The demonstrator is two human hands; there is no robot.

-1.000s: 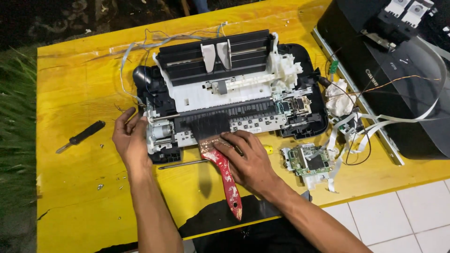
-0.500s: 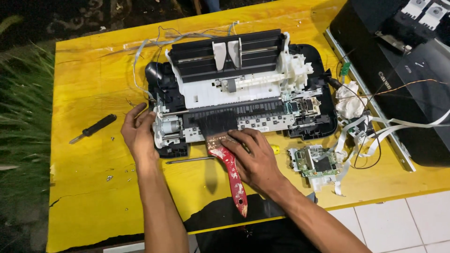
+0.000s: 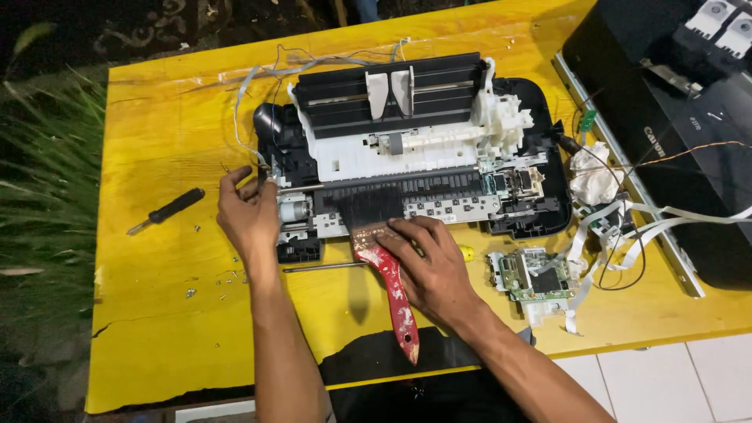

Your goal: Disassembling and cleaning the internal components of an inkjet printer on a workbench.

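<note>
An opened printer chassis (image 3: 415, 149), black and white plastic with its cover off, lies in the middle of a yellow table (image 3: 172, 102). My right hand (image 3: 427, 262) grips a paintbrush (image 3: 388, 270) with a red, paint-stained handle; its dark bristles rest on the black roller strip along the chassis front. My left hand (image 3: 249, 213) presses against the chassis's left end beside a small metal motor (image 3: 295, 209), fingers bent around the edge. It holds nothing loose.
A black-handled screwdriver (image 3: 166, 211) lies left of my hand, and a thin metal rod (image 3: 325, 267) in front of the chassis. A green circuit board (image 3: 536, 276), white ribbon cables (image 3: 627, 223) and a crumpled white cloth (image 3: 593, 176) sit right. Another black printer (image 3: 681, 117) fills the far right.
The view has shifted, so the printer sits further right in frame. The brush stays on the roller strip with small strokes; my left hand keeps to the chassis's left end.
</note>
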